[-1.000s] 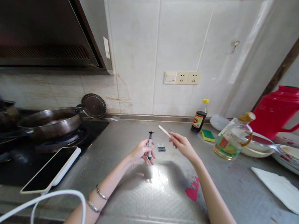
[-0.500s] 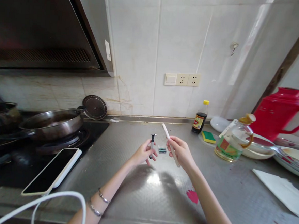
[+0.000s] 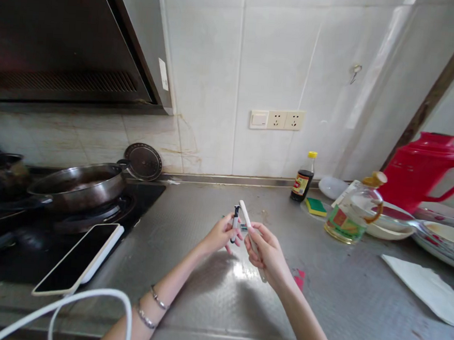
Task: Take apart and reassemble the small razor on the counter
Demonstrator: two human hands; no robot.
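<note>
The pale tiled wall stood before me, and below it ran the metal counter. The dark range hood hung over the black hob at my left. The red jug stood at the far right, behind stacked dishes, and the wide steel pan sat on the hob. In front of the jug stood the clear oil bottle; a pale-edged phone lay across the hob's near edge.

Above the middle of the counter I held up both hands, close together. My right hand had its fingers wrapped around a white stick, which slanted up and leftward out of my grip. My left hand pinched a slim grey-and-black tool upright, its dark head at the top, some fingers spread beneath. The stick's tip came up just beside that head; I could not tell whether they touched. Smallest of all, a greenish piece lay on the counter beyond my hands, partly hidden.
</note>
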